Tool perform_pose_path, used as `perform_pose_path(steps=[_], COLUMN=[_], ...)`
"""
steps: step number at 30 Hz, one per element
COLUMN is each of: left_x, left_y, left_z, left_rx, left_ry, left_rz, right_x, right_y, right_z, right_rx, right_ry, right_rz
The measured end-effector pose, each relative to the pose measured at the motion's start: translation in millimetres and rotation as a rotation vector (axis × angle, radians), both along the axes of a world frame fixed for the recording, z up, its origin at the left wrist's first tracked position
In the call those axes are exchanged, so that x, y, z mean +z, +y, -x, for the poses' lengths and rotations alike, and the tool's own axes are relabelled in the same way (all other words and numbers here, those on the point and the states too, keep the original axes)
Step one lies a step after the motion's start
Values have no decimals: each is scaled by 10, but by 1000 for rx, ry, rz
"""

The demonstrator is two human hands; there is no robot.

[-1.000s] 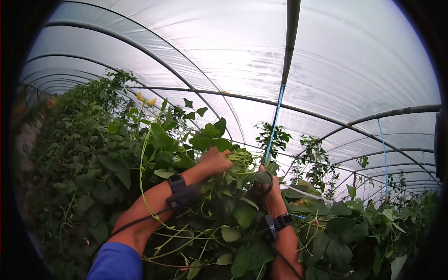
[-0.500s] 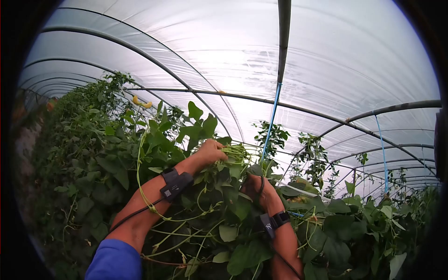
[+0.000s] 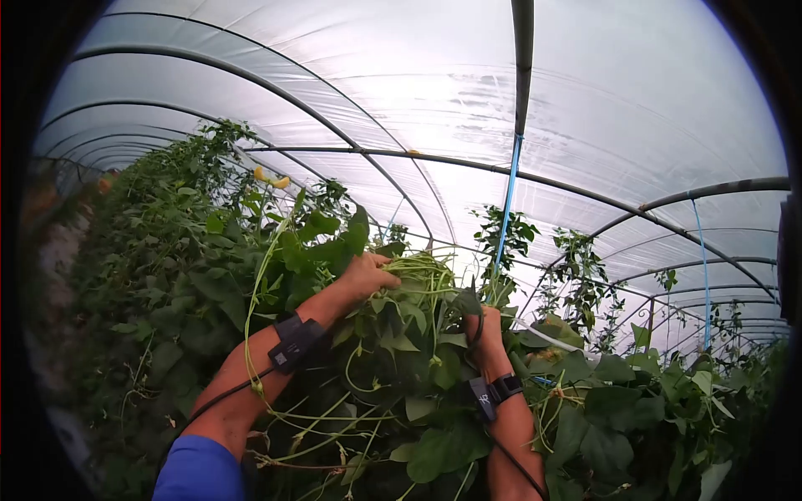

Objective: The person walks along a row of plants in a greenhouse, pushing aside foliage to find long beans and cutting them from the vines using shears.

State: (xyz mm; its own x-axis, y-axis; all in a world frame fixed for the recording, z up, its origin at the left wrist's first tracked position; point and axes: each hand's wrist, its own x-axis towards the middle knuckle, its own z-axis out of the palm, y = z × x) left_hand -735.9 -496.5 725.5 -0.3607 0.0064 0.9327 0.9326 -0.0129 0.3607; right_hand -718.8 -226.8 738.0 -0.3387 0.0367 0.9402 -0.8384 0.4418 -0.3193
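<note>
My left hand (image 3: 368, 276) is closed on a bunch of thin green vine stems (image 3: 424, 271) at the centre of the view. To its right and a little lower, my right hand (image 3: 484, 330) is closed among the leaves; a leaf and a dark cable partly cover it, and what its fingers grip is too hidden to name. Broad green leaves (image 3: 439, 455) hang below both hands. A long pale stem (image 3: 255, 313) hangs across my left forearm. Both wrists carry strapped black devices with cables.
Dense climbing plants (image 3: 175, 275) fill the left side, and more foliage (image 3: 614, 409) stands at the right. A blue string (image 3: 508, 209) hangs from a metal pipe (image 3: 523, 67). Yellow flowers (image 3: 271, 178) show at upper left. Plastic film covers the arched frame overhead.
The view has shifted, so the frame and blue string appear further right. My right hand shows slightly further right, and the bunched stems spread a little wider beside my left hand.
</note>
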Motion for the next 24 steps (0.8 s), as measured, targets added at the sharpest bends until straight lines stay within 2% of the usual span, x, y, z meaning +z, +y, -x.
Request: perform_pose_path(steps=[2, 3, 4, 5, 6, 8, 10, 12, 14, 16, 18, 22, 24], left_x=[-144, -215, -287, -370, -450, -585, -630, -686, -816, -974, -1220, -1819, -2147], left_y=[-278, -361, -439, -512, -519, -520, -578, -698, -950, -1152, -1346, -1652, -1769], left_z=[-114, -214, -314, -383, -402, -412, -330, -258, -271, -266, -424, -771, -780], left_rx=[-282, -281, -281, -140, -137, 248, 216, -18, -1, -111, -137, -268, -70], left_ry=[38, 82, 127, 152, 132, 294, 269, 281, 217, 198, 171, 19, 48], left_rz=[-4, -31, -60, -39, -38, -31, -100, -477, -491, -588, -581, -584, -569], right_x=[-44, -45, -78, -114, -162, -239, -272, -345, -427, -558, -733, -1123, -1322], right_y=[-49, -65, -79, -115, -145, -182, -194, -221, -350, -414, -488, -635, -721], right_z=[-114, -133, -160, -209, -267, -402, -485, -687, -963, -1042, -1125, -1333, -1456], right_rx=[-121, -135, -41, 25, 85, 41, 100, 74, 42, -4, -243, -310, -340], right_ry=[84, 81, 69, 56, 39, 54, 82, 36, 1, 60, 275, 323, 294], right_rz=[-79, -84, -41, 0, 45, 4, -36, -62, -109, -130, -134, -110, -100])
